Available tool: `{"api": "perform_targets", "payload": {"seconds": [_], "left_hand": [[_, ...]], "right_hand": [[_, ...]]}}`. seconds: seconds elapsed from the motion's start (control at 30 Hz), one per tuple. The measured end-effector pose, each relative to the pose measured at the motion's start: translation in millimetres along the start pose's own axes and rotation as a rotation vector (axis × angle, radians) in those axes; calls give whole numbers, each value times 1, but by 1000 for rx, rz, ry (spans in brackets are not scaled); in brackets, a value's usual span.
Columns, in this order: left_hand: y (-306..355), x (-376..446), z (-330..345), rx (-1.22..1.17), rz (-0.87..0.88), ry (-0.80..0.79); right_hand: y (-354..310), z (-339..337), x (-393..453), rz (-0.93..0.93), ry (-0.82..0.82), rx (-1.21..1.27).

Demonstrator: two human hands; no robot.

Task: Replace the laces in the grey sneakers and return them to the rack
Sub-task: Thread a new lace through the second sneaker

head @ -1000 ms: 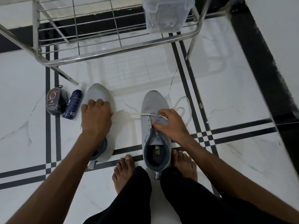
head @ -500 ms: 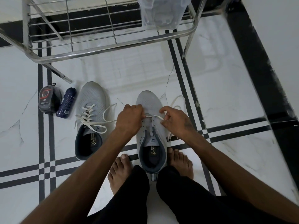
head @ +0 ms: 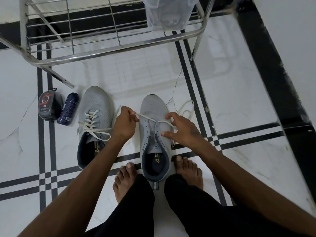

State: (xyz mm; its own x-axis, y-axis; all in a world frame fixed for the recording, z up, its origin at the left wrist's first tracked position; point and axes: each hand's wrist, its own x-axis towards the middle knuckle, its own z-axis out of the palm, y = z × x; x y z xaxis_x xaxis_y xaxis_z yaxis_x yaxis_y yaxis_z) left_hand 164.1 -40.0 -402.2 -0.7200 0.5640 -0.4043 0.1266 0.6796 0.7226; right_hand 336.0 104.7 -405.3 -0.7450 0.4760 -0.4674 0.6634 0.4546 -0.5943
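Two grey sneakers stand on the white tiled floor, toes pointing away from me. The left sneaker (head: 94, 117) is fully laced with a white lace. The right sneaker (head: 153, 108) sits between my bare feet with a white lace (head: 147, 118) threaded only through its front eyelets. My left hand (head: 124, 124) is shut on the left end of that lace, pulled out to the left. My right hand (head: 183, 130) rests on the shoe's right side, fingers pinching the lace's right end, whose slack loops on the floor (head: 186, 106).
A steel wire shoe rack (head: 109, 47) stands just beyond the sneakers, with a clear plastic container (head: 168, 12) on its right end. A shoe-polish sponge case (head: 48, 105) and a dark spray can (head: 68, 108) lie left of the laced sneaker. A black wall skirting (head: 273, 79) runs along the right.
My left hand left the left sneaker, crossed to the right sneaker and took the left lace end. The left sneaker's lacing is now uncovered.
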Motion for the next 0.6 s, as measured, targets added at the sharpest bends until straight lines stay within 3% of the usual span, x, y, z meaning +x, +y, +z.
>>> {"api": "perform_targets", "payload": {"seconds": [0.13, 0.23, 0.3, 0.53, 0.6], "left_hand": [[7, -5, -9, 368, 285, 175], [23, -13, 2, 572, 438, -2], [29, -14, 13, 734, 438, -87], [40, -6, 22, 955, 401, -117], [37, -5, 23, 881, 392, -118]], "right_hand": [[-2, 4, 1, -21, 23, -42], [-1, 1, 3, -14, 22, -22], [-2, -1, 5, -12, 14, -9], [3, 2, 4, -62, 26, -15], [6, 3, 5, -65, 33, -23]]}}
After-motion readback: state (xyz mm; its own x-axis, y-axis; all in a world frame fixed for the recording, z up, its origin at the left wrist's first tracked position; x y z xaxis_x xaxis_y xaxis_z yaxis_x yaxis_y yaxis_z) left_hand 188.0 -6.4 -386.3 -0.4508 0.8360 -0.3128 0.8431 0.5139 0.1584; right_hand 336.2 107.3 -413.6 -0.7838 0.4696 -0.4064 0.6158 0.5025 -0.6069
